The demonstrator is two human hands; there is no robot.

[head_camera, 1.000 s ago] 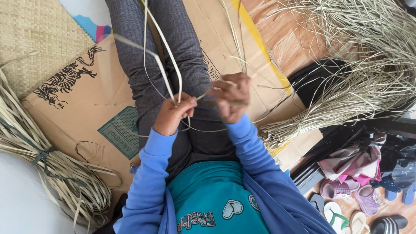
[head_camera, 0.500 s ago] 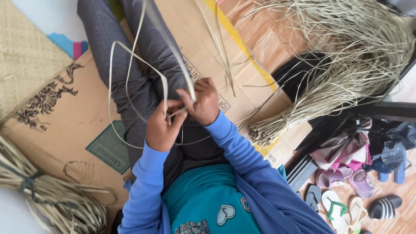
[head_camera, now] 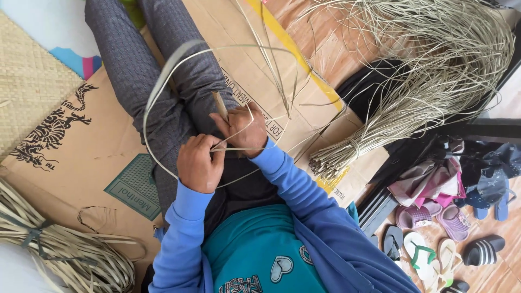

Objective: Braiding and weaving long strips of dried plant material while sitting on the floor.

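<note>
Item: pale reed strips (head_camera: 163, 92), looped over the lap, pinched where they cross by both hands. Left hand (head_camera: 198, 163): grip closed on the strips. Right hand (head_camera: 244, 130): grip closed likewise (fingers curled). Flattened cardboard (head_camera: 81, 157) is spread beneath; a tied reed bundle (head_camera: 380, 125) is laid alongside.

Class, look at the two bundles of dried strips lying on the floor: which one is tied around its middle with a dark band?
The bundle at lower left, beside the woven mat. The big spread-out bundle at upper right is bound near its cut ends with a pale strip.
</note>
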